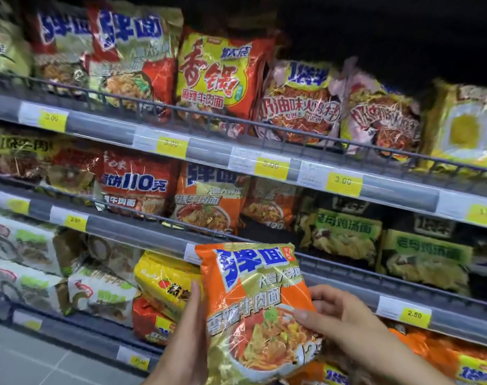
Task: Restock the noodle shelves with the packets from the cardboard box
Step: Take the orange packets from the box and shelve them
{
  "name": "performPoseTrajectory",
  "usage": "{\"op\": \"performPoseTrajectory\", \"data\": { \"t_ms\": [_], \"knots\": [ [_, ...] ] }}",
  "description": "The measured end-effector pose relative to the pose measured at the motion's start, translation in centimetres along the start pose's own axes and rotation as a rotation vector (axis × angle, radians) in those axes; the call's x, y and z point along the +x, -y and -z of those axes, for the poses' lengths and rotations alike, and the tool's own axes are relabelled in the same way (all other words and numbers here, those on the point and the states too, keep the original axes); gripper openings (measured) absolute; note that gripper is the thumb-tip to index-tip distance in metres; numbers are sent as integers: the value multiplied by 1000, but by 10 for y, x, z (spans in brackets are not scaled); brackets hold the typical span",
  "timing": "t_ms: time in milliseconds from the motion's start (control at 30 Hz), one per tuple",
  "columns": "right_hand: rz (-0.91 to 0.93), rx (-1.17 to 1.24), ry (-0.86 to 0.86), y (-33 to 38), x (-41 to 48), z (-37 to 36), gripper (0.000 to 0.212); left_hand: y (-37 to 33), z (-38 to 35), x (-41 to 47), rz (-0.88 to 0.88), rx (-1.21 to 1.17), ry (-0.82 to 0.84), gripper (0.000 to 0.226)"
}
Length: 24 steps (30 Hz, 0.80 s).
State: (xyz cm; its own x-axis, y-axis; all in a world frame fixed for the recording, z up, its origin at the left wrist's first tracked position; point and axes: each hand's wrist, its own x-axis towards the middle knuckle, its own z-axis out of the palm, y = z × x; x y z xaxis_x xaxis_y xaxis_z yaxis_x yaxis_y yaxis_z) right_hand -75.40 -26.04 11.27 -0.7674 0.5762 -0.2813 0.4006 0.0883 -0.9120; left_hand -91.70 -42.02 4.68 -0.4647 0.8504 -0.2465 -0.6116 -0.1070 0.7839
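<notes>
I hold an orange and gold noodle packet (253, 309) upright in front of the shelves, low in the view. My left hand (191, 326) lies flat along its left edge with straight fingers. My right hand (336, 315) grips its right edge, thumb on the front. Matching orange packets (209, 201) stand on the middle shelf just above it. The cardboard box is out of view.
Three wire-fronted shelves (264, 129) slope down to the right, packed with noodle packets and yellow price tags (343, 181). A dark gap (253, 232) sits right of the matching orange packets. Grey floor (28, 362) shows at bottom left.
</notes>
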Motion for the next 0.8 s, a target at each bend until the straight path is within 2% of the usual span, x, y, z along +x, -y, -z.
{"op": "performPoseTrajectory", "data": {
  "t_ms": [100, 200, 267, 300, 333, 400, 433, 533, 633, 700, 800],
  "knots": [
    [-69, 56, 48, -3, 2, 6, 56, 5, 3, 13, 4, -25, -10, 62],
    [-131, 144, 83, -3, 3, 18, 39, 3, 12, 9, 12, 29, -82, 63],
    [-166, 139, 149, -2, 4, 23, 36, -3, 15, 13, 12, 138, -153, 74],
    [-172, 129, 168, -5, 7, 25, 38, -2, 27, 17, -18, 194, -114, 80],
    [-172, 115, 167, -7, 9, 26, 40, 3, 39, 26, -48, 246, -148, 86],
    [-156, 48, 164, -7, 11, 25, 43, 7, 58, 47, -80, 265, -127, 121],
    [-134, -4, 174, -7, 12, 26, 42, 4, 54, 41, -53, 256, -80, 126],
    [-80, -55, 189, -2, 16, 33, 36, -7, 38, 19, 45, 287, -98, 83],
    [-7, -15, 128, 5, 26, 47, 39, -15, 64, 22, 60, 313, -153, 86],
    [60, 21, 60, 14, 35, 53, 45, -22, 75, 24, 8, 280, -206, 89],
    [161, 127, -176, 28, 55, 60, 29, -30, 73, 20, -66, 245, -190, 68]
  ]
}}
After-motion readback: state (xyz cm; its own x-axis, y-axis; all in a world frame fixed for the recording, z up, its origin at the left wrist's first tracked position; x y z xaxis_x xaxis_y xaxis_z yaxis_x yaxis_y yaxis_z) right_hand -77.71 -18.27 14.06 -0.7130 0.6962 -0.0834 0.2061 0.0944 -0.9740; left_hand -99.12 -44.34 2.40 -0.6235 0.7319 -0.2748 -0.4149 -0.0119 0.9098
